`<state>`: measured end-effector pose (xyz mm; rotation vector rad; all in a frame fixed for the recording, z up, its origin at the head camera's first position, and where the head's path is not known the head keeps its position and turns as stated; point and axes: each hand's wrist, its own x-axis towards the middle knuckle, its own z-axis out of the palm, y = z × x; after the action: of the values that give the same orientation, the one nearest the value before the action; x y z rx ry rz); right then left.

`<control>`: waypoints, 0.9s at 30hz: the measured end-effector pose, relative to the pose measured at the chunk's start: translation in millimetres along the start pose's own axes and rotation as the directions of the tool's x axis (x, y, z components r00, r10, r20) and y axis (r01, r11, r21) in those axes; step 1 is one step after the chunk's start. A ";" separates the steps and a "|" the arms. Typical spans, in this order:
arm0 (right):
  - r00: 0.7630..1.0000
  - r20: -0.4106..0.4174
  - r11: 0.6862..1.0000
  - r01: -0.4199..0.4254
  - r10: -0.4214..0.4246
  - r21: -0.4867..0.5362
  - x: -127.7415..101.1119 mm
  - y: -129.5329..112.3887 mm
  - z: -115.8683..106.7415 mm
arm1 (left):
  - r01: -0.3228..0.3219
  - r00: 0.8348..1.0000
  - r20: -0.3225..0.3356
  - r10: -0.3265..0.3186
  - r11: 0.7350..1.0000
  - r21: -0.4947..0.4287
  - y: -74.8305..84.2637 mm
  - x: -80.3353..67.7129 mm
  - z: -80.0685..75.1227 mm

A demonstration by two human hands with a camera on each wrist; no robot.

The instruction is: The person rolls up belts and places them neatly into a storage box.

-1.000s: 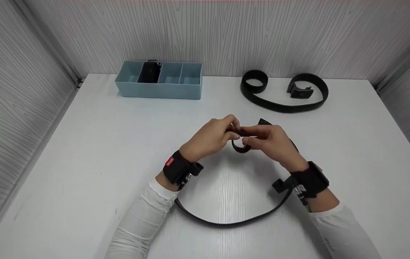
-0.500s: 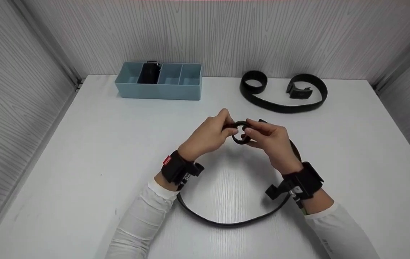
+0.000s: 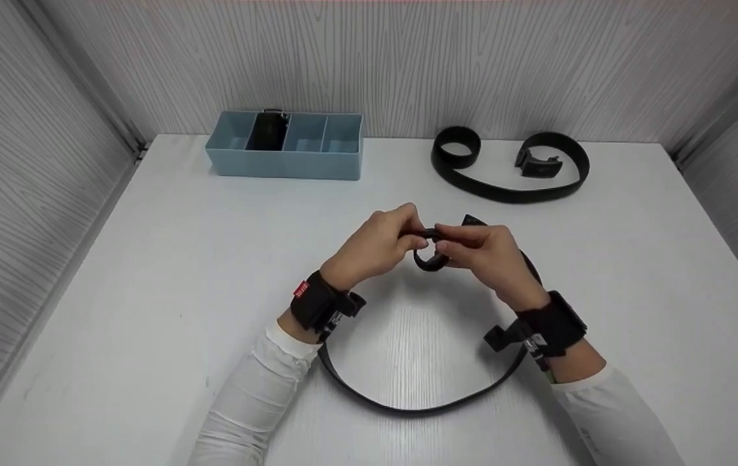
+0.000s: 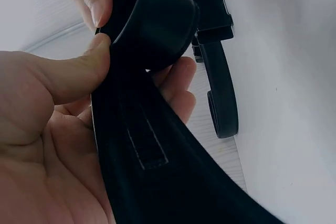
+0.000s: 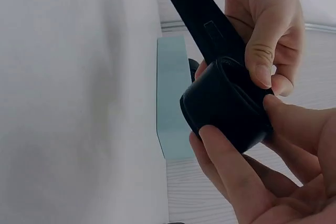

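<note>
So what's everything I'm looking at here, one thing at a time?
belt being rolled: 1, black, near middle of the table, one end coiled between both hands, the rest looping toward the person
second belt: 1, black, far right, loose with one end coiled
organiser tray: 1, pale blue, far left by the wall, a dark item in one compartment
table: 1, white
left hand: grips the coil
right hand: pinches the coil

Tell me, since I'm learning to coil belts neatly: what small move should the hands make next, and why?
Probably one more turn of the roll along the belt. Both the left hand and the right hand pinch a small coil, while most of the strap lies unrolled in a loop on the table.
</note>
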<state>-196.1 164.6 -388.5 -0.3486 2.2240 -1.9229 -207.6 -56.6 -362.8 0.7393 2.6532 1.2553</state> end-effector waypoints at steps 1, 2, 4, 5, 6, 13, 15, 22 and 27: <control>1.000 -0.013 1.000 0.001 -0.001 0.017 0.1 0.3 0.7 | 0.012 1.000 -0.015 -0.012 1.000 0.009 0.0 -0.1 -0.9; 1.000 -0.027 0.999 0.003 -0.002 0.034 0.5 0.8 1.5 | 0.024 0.999 -0.034 -0.023 0.999 0.024 0.0 -0.4 -2.1; 0.998 -0.057 0.998 0.007 -0.004 0.054 1.1 1.5 2.7 | 0.051 0.996 -0.075 -0.046 0.997 0.060 0.5 -1.6 -5.1; 0.998 -0.069 0.998 0.010 -0.006 0.064 1.4 1.8 3.0 | 0.058 0.994 -0.094 -0.051 0.995 0.078 0.8 -2.3 -6.7; 0.997 -0.081 0.998 0.011 -0.005 0.068 1.7 2.1 3.1 | 0.064 0.993 -0.106 -0.054 0.994 0.089 1.0 -2.8 -8.2; 0.992 -0.128 0.996 0.024 -0.013 0.085 3.4 1.5 0.3 | 0.077 0.997 -0.025 -0.078 0.996 -0.041 -4.3 0.0 -15.5; 0.989 -0.149 0.994 0.028 -0.013 0.104 4.3 1.9 0.2 | 0.085 0.996 0.014 -0.084 0.990 -0.114 -8.9 2.3 -15.7; 0.981 -0.179 0.974 -0.029 0.071 0.226 4.3 6.1 4.5 | 0.096 0.995 0.057 -0.084 0.963 -0.252 -21.2 9.0 -6.0; 0.978 -0.183 0.960 -0.050 0.104 0.277 3.4 7.5 7.9 | 0.089 0.995 -0.009 -0.095 0.964 -0.251 -20.1 10.0 -2.1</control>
<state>-197.5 157.2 -397.0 -0.0310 2.0077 -2.2662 -224.7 -64.1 -375.6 0.5604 2.4473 1.5414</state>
